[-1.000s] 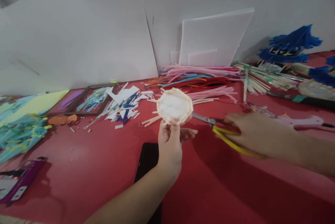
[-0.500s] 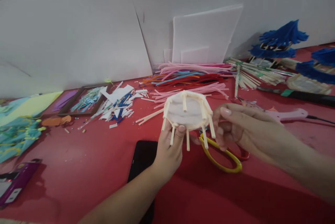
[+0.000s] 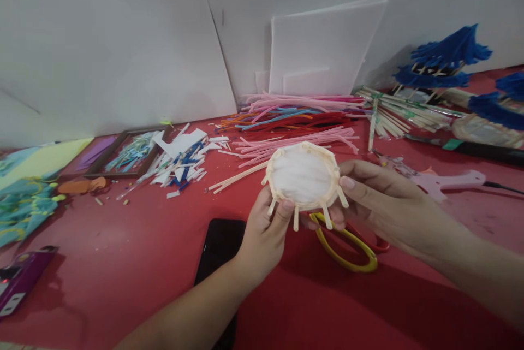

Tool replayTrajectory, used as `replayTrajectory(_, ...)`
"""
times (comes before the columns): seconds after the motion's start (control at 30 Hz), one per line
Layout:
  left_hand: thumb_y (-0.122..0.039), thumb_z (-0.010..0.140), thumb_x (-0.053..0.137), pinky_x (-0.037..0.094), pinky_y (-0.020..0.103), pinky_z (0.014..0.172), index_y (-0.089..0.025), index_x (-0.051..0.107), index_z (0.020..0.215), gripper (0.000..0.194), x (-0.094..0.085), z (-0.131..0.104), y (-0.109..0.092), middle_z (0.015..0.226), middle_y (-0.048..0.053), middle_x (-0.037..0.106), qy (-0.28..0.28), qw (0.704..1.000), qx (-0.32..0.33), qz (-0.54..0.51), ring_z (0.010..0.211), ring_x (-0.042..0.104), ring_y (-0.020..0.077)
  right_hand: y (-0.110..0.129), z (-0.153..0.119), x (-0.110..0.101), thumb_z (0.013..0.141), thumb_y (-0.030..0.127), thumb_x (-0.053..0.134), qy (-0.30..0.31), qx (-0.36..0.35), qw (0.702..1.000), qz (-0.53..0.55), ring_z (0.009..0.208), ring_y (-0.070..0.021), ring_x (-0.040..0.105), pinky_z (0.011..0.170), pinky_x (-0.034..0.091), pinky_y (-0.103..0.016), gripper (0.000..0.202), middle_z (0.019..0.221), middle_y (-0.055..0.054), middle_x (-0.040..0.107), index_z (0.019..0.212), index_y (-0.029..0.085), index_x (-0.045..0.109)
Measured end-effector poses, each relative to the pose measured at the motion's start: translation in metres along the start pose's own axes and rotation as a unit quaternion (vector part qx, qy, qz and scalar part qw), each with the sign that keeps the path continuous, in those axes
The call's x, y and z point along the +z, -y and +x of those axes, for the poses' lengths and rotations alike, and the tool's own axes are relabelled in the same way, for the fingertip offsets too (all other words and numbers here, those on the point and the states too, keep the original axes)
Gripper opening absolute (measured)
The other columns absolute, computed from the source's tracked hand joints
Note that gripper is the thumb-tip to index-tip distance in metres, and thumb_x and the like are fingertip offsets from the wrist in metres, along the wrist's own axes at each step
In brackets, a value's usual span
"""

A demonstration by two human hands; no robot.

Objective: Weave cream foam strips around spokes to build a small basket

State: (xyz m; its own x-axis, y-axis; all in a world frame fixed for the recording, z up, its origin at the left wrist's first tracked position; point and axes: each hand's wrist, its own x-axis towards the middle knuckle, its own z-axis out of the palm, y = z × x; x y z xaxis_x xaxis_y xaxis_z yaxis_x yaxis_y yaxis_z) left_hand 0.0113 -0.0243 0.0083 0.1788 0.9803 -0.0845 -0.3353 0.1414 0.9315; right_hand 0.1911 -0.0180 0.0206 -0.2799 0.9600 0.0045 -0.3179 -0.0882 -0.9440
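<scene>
Between my hands is a small round frame of pale wooden sticks, with a whitish disc inside its rim and short sticks jutting out around it. My left hand pinches its lower left edge, thumb in front. My right hand grips the right edge with thumb and fingers. The disc side is tilted toward me. Just below it on the red table lie scissors with yellow and red handles, their blades hidden behind the frame and hands. A black phone lies partly under my left forearm.
Pink, blue and red pipe cleaners lie by the wall, beside bundled sticks. At right are a pink glue gun and blue-roofed models. Paper scraps, a brown frame and a purple device are at left.
The stick frame has tipped so its disc faces me more, and the sticks now point less downward. My right hand has moved in from beside it and now holds its right edge.
</scene>
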Motion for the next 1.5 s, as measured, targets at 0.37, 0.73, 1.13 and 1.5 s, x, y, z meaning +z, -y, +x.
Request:
replayTrajectory(0.37,-0.040,0.085,0.075,0.057,0.029,0.083,-0.020,0.075,0.083,0.020,-0.006,0.005,0.002,0.078,0.005,0.073,-0.087,0.989,0.053,0.109,0.087,0.070,0.0210,-0.006,-0.004,-0.009,0.074,0.064,0.076,-0.028,0.033,0.990,-0.137,0.063,-0.0167,0.069,0.064,0.062,-0.033,0.046,0.072,-0.003,0.070,0.085,0.021,0.061)
replayTrajectory(0.73,-0.041,0.085,0.072,0.055,0.025,0.058,-0.018,0.070,0.073,0.025,-0.005,0.005,0.005,0.071,0.005,0.070,-0.052,0.995,-0.011,0.086,0.060,0.065,0.0160,-0.002,-0.007,-0.018,0.079,0.041,0.072,-0.191,-0.086,0.938,-0.277,0.083,-0.0190,0.066,0.075,0.059,-0.037,0.022,0.090,-0.001,0.066,0.092,0.028,0.059)
replayTrajectory(1.13,-0.046,0.085,0.072,0.055,0.026,0.058,-0.020,0.068,0.078,0.027,-0.001,0.000,0.006,0.067,0.003,0.068,0.062,0.983,-0.054,0.162,0.055,0.063,0.0153,0.040,-0.019,-0.009,0.095,0.029,0.059,-0.060,-0.380,0.650,-0.656,0.094,-0.0260,0.063,0.081,0.051,-0.045,0.005,0.100,-0.008,0.067,0.093,0.029,0.064)
replayTrajectory(1.5,-0.039,0.095,0.049,0.050,0.031,0.068,-0.021,0.053,0.087,0.020,-0.010,-0.001,0.007,0.081,0.005,0.068,0.088,0.928,0.008,0.362,0.073,0.065,0.0194,0.009,-0.041,0.025,0.100,0.022,0.040,0.036,-0.333,0.581,-0.742,0.091,-0.0244,0.070,0.080,0.059,-0.040,0.035,0.106,-0.013,0.076,0.109,0.012,0.072)
